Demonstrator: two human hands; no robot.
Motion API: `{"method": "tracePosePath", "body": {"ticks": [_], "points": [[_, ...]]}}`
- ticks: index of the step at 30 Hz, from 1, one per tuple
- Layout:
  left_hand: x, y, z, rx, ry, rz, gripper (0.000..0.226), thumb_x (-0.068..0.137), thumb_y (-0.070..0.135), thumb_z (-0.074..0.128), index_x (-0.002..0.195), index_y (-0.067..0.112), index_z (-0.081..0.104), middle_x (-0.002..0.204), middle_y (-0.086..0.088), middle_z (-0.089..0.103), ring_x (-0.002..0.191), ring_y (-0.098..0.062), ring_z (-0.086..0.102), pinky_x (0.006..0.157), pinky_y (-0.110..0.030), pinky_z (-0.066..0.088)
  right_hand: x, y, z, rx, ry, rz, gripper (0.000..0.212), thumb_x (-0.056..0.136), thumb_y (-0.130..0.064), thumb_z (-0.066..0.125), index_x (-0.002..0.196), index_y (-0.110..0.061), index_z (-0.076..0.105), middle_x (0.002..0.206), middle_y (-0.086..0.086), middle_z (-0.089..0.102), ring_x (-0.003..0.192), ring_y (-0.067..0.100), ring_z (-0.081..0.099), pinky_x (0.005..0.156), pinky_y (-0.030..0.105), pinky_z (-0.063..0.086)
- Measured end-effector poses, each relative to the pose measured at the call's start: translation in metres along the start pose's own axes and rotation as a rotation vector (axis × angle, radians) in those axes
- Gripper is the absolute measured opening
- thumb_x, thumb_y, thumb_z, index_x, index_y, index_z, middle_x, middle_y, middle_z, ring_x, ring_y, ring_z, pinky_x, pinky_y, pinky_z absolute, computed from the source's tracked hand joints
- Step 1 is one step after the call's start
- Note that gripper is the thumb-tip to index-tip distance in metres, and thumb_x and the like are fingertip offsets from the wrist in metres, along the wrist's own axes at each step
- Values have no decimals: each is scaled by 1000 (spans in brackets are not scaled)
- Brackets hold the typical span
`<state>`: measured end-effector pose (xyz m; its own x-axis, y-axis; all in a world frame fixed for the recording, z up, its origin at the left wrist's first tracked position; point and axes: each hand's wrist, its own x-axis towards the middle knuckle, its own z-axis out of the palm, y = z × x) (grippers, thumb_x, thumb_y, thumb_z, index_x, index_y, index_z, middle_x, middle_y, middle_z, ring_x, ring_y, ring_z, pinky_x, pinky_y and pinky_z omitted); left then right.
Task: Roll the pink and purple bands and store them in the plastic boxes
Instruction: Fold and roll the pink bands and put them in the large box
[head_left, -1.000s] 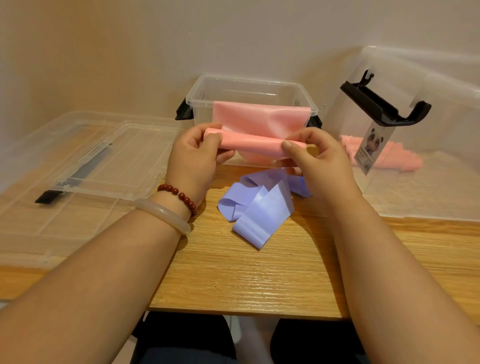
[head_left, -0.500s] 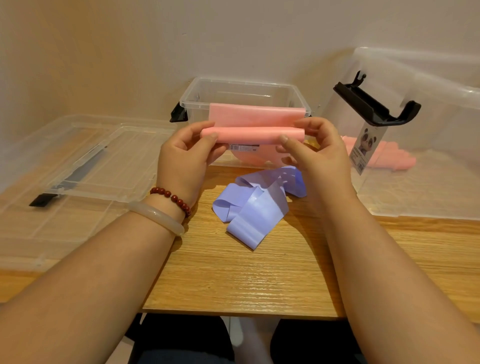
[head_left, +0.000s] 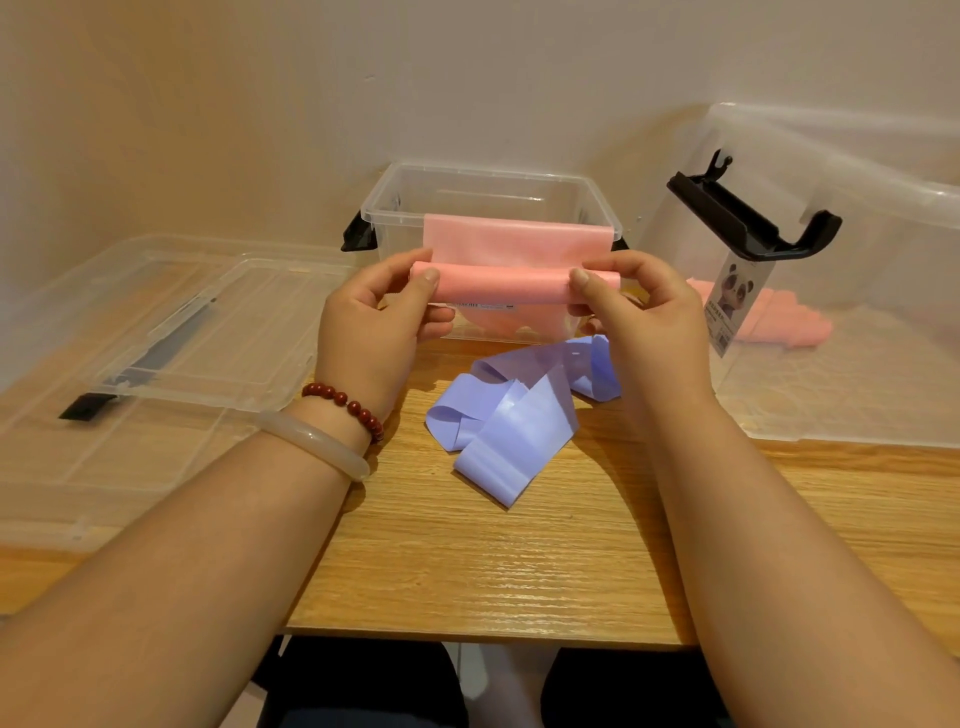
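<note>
A pink band (head_left: 501, 283) is partly rolled into a tube held level above the table. My left hand (head_left: 382, 325) pinches its left end and my right hand (head_left: 636, 319) pinches its right end. The band's loose part rises behind the roll and hangs over the front rim of a small clear box (head_left: 395, 208). A purple band (head_left: 514, 423) lies crumpled and unrolled on the wooden table (head_left: 519, 561) below my hands. More pink band material (head_left: 779, 322) lies inside a large clear box (head_left: 857, 364) at the right.
The large box's black handle (head_left: 748, 221) and a panda label (head_left: 727, 306) face me. A clear lid with a black latch (head_left: 156, 353) lies on another clear lid at the left. A wall stands close behind the boxes.
The pink roll has been lifted and levelled from a slant. The loose part behind it looks shorter and flatter, and my fingers have shifted on both ends.
</note>
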<state>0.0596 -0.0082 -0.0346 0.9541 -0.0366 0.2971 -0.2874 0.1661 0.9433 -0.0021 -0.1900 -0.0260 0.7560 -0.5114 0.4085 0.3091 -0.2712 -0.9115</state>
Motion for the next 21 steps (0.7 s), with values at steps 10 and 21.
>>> {"method": "tracePosePath", "body": {"ticks": [10, 21], "points": [[0, 4, -1, 3, -11, 39, 8, 95, 14, 59, 97, 22, 58, 94, -5, 60, 79, -10, 68, 68, -20, 55, -2, 0, 1, 0, -2, -18, 20, 88, -13, 71, 105, -21, 65, 96, 1, 68, 71, 10, 68, 64, 22, 54], [1, 3, 0, -38, 16, 25, 9, 93, 9, 59, 93, 18, 59, 92, -3, 61, 82, -15, 69, 68, -21, 55, -1, -1, 0, -26, -11, -10, 24, 84, -16, 76, 105, -22, 65, 108, 2, 67, 86, 6, 67, 70, 18, 56]]}}
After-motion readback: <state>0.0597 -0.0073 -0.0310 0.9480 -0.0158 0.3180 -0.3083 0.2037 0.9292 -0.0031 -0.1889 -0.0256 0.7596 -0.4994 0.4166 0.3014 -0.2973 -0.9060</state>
